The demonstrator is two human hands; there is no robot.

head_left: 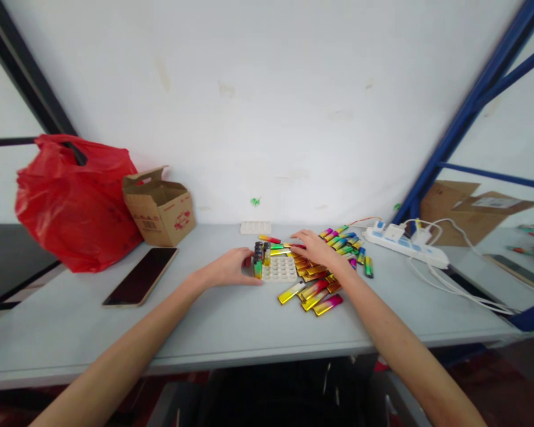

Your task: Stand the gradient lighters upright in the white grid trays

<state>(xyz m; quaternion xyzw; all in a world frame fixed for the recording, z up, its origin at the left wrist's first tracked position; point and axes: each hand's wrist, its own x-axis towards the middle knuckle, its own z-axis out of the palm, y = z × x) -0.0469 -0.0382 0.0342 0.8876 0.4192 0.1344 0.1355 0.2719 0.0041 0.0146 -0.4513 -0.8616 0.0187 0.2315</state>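
Observation:
A white tray [285, 270] with rows of round holes lies on the table in front of me. Several lighters [258, 268] with black tops stand upright along its left end. My left hand [232, 268] curves around that end, its thumb along the near edge and its fingers beside the standing lighters. To the right of the tray is a pile of loose metallic lighters [314, 273], yellow, red, green, blue and purple. Over the back of this pile reaches my right hand [315, 248], fingers stretched out and touching lighters; its fingertips are partly hidden.
A second white tray [256, 227] lies against the wall. On the left are a phone [141, 277], an opened cardboard box [160, 207] and a red plastic bag [78, 201]. A power strip [407, 246] with white cables is at right, near a blue metal frame [467, 112].

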